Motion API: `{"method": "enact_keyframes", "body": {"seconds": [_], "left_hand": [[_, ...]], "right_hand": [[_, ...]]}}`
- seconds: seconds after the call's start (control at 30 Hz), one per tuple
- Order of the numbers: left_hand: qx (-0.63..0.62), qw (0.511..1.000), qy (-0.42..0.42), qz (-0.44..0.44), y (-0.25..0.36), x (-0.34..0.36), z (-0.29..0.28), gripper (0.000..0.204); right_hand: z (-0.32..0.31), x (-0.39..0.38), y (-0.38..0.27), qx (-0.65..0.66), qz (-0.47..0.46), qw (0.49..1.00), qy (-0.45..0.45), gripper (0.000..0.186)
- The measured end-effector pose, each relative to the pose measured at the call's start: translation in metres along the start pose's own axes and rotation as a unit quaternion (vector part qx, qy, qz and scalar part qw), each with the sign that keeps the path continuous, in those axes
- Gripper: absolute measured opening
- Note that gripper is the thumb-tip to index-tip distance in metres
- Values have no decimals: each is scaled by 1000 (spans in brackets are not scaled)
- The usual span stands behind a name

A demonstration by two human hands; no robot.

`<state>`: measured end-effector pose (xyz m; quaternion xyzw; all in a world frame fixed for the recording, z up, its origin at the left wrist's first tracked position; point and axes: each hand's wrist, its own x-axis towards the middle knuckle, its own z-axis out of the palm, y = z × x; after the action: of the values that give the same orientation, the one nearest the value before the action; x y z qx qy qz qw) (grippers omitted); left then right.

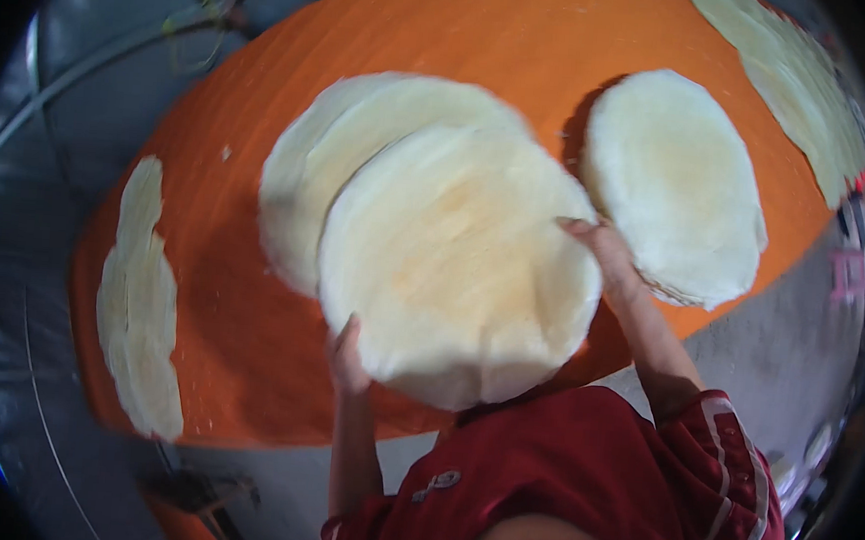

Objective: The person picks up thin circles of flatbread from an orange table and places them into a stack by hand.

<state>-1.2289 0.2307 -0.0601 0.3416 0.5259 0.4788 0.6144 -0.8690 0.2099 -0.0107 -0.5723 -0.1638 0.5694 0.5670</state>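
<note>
Both my hands grip a large, thin, round flatbread (453, 261), cream-coloured with tan patches, by its edge. My left hand (348, 359) is closed on the near left rim, thumb on top. Across from it, my right hand (602, 250) pinches the right rim, the other fingers partly hidden underneath. The flatbread is slightly bent at its near edge. Beneath and beyond it, to the left, another pale round flatbread (308, 181) shows partly. Just right of my right hand stands a stack of similar flatbreads (675, 177).
An orange cloth (235, 367) covers the broad work surface. Overlapping pale rounds lie along its left edge (140, 300) and far right edge (786, 84). Dark sheeting and a curved tube (95, 71) are at the left. A pink stool (846, 274) stands at the right.
</note>
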Motion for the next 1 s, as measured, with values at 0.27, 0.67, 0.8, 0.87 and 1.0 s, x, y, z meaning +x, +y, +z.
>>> {"method": "enact_keyframes", "body": {"seconds": [0.27, 0.67, 0.8, 0.87, 1.0], "left_hand": [[263, 952, 110, 114, 66, -20, 1, 44], [7, 979, -201, -31, 23, -15, 311, 36], [-107, 969, -204, -89, -83, -27, 338, 43], [-87, 965, -217, -116, -50, -40, 362, 45], [76, 971, -184, -130, -36, -56, 364, 43]], "right_hand": [[9, -22, -90, -137, -142, 966, -169, 38], [-285, 41, -284, -121, -165, 976, -69, 30], [-342, 98, -197, -308, -102, 946, 2, 37], [-360, 106, -183, -183, -82, 980, 11, 40], [-351, 96, -193, -208, 25, 977, 35, 45]]}}
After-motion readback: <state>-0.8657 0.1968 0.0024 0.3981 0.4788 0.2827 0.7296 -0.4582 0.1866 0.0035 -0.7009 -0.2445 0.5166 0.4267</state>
